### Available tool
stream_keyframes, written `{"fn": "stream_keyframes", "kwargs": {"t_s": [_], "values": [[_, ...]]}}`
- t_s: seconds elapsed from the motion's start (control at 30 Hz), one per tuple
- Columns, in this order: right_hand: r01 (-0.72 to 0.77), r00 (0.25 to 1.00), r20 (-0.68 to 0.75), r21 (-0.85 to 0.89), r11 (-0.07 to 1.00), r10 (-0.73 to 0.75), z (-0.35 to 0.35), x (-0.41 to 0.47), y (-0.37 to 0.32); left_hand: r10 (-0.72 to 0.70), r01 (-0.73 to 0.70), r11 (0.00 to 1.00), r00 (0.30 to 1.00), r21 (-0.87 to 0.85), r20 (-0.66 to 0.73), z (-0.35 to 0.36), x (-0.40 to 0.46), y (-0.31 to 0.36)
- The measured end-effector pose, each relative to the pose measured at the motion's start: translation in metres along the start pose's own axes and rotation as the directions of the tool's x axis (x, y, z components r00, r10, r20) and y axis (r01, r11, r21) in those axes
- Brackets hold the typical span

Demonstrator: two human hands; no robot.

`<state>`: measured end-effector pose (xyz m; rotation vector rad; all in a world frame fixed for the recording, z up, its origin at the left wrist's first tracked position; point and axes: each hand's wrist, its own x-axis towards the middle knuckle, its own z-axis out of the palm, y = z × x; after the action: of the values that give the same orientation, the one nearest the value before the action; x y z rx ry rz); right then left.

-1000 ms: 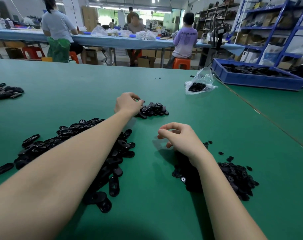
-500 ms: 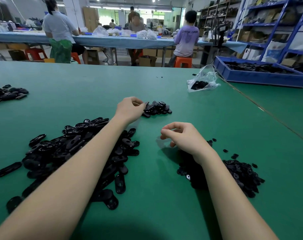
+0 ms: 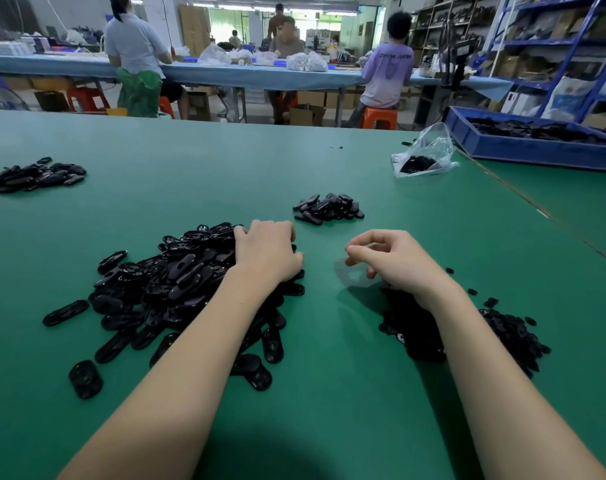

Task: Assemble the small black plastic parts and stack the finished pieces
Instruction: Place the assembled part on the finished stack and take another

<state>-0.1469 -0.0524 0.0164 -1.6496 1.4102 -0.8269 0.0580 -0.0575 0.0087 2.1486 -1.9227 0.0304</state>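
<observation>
On the green table, the left hand now rests palm-down on the large pile of oval black parts, having drawn back from the small finished stack, which it touched half a second earlier and which now lies apart beyond both hands; its fingers curl down into the pile, and whether they grip a part cannot be told; the right hand stays raised near the heap of small round black pieces, thumb and forefinger curved toward each other with a narrow gap, nothing visibly held; another dark pile lies far left; a clear bag and blue tray stand at far right.
</observation>
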Motion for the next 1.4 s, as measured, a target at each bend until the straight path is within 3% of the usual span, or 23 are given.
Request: {"fn": "stream_keyframes", "kwargs": {"t_s": [0.2, 0.3, 0.4, 0.5, 0.57, 0.67, 0.87, 0.97, 1.07, 1.17, 1.27, 1.4], "values": [[0.009, 1.000, 0.018, 0.006, 1.000, -0.009, -0.002, 0.000, 0.000, 0.029, -0.042, 0.985, 0.996, -0.169, -0.080, 0.000, -0.006, 0.006], [0.005, 1.000, -0.009, -0.019, 1.000, -0.005, -0.006, 0.000, 0.001, 0.069, -0.104, 0.924, 0.992, -0.368, -0.107, -0.004, -0.009, 0.010], [0.000, 0.999, -0.054, -0.087, 0.996, -0.005, -0.015, 0.001, 0.004, 0.059, -0.111, 0.744, 0.993, -0.659, -0.101, -0.007, -0.013, 0.020], [-0.007, 0.996, -0.092, -0.268, 0.964, -0.019, -0.026, 0.000, 0.006, 0.004, 0.075, 0.463, 0.996, -0.883, 0.087, -0.008, -0.016, 0.033], [-0.030, 0.996, -0.092, -0.391, 0.920, -0.007, -0.033, 0.000, 0.006, 0.058, 0.228, 0.272, 0.966, -0.935, 0.252, -0.009, -0.018, 0.042], [-0.064, 0.998, -0.046, -0.548, 0.834, 0.046, -0.041, 0.000, 0.003, 0.103, 0.322, 0.127, 0.937, -0.938, 0.335, -0.007, -0.021, 0.048], [-0.101, 0.991, 0.001, -0.648, 0.755, 0.133, -0.038, -0.004, -0.002, 0.088, 0.358, 0.048, 0.928, -0.932, 0.361, -0.006, -0.023, 0.047], [-0.075, 0.993, 0.021, -0.629, 0.774, 0.113, -0.037, -0.003, 0.000, 0.080, 0.350, -0.006, 0.934, -0.937, 0.349, -0.005, -0.023, 0.046], [-0.021, 0.998, 0.044, -0.455, 0.890, 0.046, -0.036, -0.003, 0.003, 0.068, 0.327, -0.040, 0.944, -0.944, 0.323, -0.003, -0.023, 0.046], [-0.002, 1.000, 0.000, -0.202, 0.979, 0.002, -0.030, -0.003, 0.004, 0.069, 0.303, -0.009, 0.951, -0.953, 0.302, -0.001, -0.023, 0.045], [0.014, 0.998, -0.056, -0.024, 1.000, -0.016, -0.023, -0.003, 0.004, 0.080, 0.287, 0.002, 0.955, -0.958, 0.286, 0.000, -0.023, 0.044], [0.022, 0.998, -0.059, 0.055, 0.998, -0.019, -0.015, -0.003, 0.002, 0.077, 0.256, -0.002, 0.964, -0.967, 0.255, -0.001, -0.022, 0.043]]}}
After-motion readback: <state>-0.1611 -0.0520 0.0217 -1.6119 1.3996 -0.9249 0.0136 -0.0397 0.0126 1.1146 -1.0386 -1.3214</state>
